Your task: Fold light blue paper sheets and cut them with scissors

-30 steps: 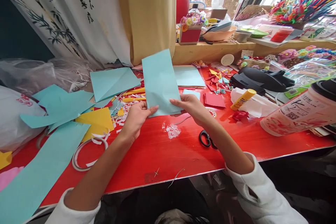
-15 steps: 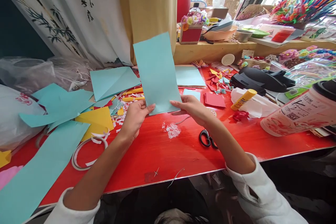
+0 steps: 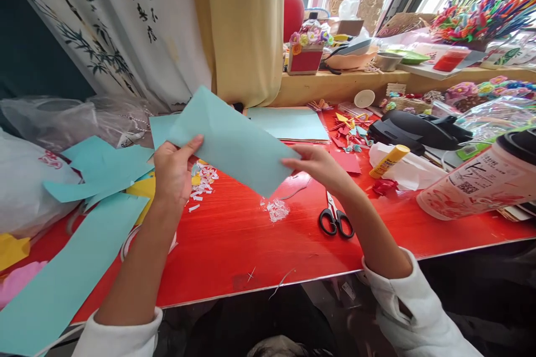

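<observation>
A rectangular sheet of light blue paper (image 3: pixel 234 142) is held up above the red table, slanting down to the right. My left hand (image 3: pixel 173 170) pinches its left end, thumb on the near face. At the lower right end, my right hand (image 3: pixel 314 166) grips the sheet between thumb and fingers. Below my right hand lies a pair of scissors (image 3: pixel 335 220) with black handles. A small heap of white scraps (image 3: pixel 277 210) sits on the table under the sheet. Behind the sheet, a stack of blue paper (image 3: pixel 288 124) lies at the table's back.
Blue paper strips (image 3: pixel 79 268) and a partly hidden tape roll (image 3: pixel 128 242) lie at left. To the right are a glue stick (image 3: pixel 389 160), red paper scraps (image 3: pixel 347 134), a black case-like object (image 3: pixel 419 128) and a large drink cup (image 3: pixel 481 178). Crafts crowd the windowsill (image 3: pixel 352 79).
The blue sheet has turned from nearly upright to slanting, its top swinging left and down. My left hand has moved up and left along it; my right hand still holds the other end.
</observation>
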A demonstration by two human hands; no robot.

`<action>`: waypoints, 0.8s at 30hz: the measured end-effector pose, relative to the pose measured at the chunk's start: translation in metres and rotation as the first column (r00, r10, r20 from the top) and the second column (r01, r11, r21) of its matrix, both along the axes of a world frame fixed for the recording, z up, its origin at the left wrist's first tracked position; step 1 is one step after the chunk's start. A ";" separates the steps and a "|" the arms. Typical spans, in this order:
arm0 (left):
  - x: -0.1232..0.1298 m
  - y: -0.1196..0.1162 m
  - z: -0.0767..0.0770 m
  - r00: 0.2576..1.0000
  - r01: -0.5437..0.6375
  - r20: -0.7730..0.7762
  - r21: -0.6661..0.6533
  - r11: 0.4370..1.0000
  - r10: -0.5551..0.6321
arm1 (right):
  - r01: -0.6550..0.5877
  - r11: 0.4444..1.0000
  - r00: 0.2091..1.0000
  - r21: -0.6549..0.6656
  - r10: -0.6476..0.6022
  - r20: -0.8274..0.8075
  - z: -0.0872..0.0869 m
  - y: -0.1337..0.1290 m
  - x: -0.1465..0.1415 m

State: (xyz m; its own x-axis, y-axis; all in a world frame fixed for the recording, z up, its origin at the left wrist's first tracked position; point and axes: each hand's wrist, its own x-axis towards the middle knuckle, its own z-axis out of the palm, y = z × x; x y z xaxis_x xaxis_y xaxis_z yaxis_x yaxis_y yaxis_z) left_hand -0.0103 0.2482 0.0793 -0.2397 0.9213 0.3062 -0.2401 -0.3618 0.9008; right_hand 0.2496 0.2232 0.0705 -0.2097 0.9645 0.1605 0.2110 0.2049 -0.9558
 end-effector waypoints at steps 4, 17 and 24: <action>0.009 0.001 -0.009 0.974 -0.052 0.222 0.044 0.998 0.041 | 0.079 0.992 0.928 -0.102 -0.110 -0.356 -0.003 0.003 -0.008; 0.001 -0.005 0.001 0.990 0.086 -0.102 -0.125 0.988 -0.099 | 0.113 0.989 0.906 0.091 -0.065 -0.419 -0.003 0.003 0.002; 0.012 -0.012 -0.001 0.996 0.036 -0.071 -0.149 0.988 -0.047 | 0.316 0.940 0.887 0.130 -0.244 -0.393 -0.002 -0.003 -0.007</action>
State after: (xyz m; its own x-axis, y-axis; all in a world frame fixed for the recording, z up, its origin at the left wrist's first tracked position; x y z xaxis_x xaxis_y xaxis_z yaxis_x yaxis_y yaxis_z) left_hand 0.0022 0.2366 0.0786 -0.1815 0.9664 0.1821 -0.1828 -0.2152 0.9593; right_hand 0.2428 0.2204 0.0688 0.1733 0.9192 0.3536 -0.0706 0.3697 -0.9265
